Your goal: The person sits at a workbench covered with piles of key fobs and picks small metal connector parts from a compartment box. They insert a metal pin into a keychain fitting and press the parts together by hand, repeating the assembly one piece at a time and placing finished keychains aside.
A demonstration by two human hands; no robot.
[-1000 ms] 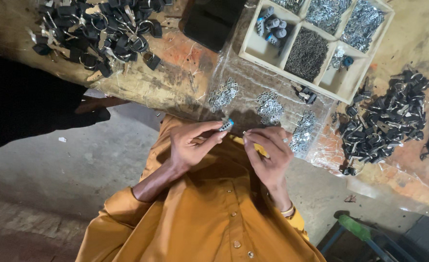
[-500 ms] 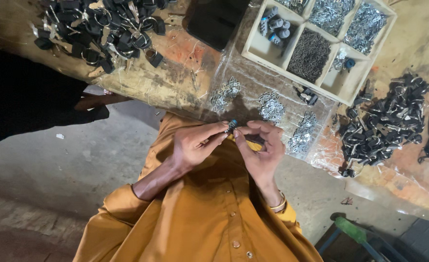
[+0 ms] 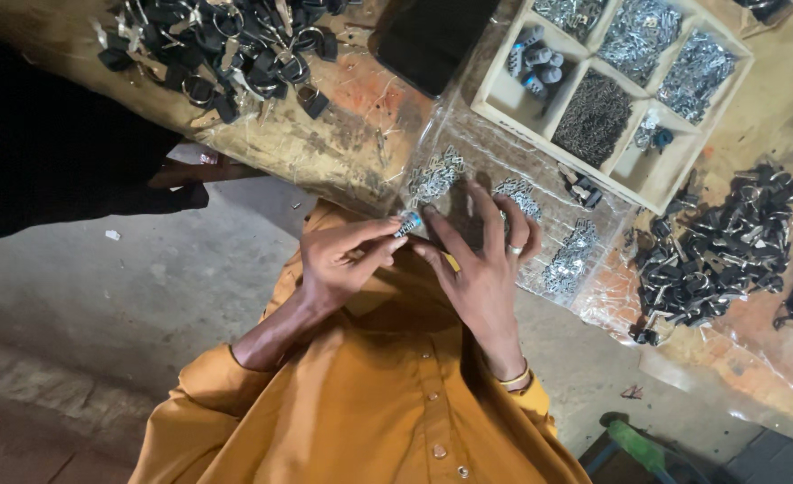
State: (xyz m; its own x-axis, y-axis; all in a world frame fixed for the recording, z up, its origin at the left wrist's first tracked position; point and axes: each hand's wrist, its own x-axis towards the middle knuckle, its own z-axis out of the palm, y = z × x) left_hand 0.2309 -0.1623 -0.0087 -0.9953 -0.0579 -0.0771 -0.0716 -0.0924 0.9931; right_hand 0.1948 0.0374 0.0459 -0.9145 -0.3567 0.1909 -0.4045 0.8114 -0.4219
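Observation:
My left hand (image 3: 343,262) pinches a small metal part with a blue tip (image 3: 407,224) between thumb and fingertips, just above my orange shirt. My right hand (image 3: 484,264) is beside it, fingers spread and reaching over a clear plastic sheet (image 3: 491,152) that carries small heaps of silver metal pieces (image 3: 435,177). Its index fingertip touches the blue-tipped part. A sliver of something yellow (image 3: 451,263) shows under the right palm; whether the hand grips it I cannot tell. The right hand wears a ring and a wrist bangle.
A wooden compartment tray (image 3: 504,99) holds silver parts, dark small pieces and blue-capped items. Piles of black key-ring parts lie top left (image 3: 226,45) and right (image 3: 728,246). Another person's dark sleeve and hand (image 3: 186,172) rest at the table edge on the left. A black case (image 3: 432,36) lies near the tray.
My right hand has opened its fingers and stretched forward over the plastic sheet. The left hand still pinches the blue-tipped part and has barely moved.

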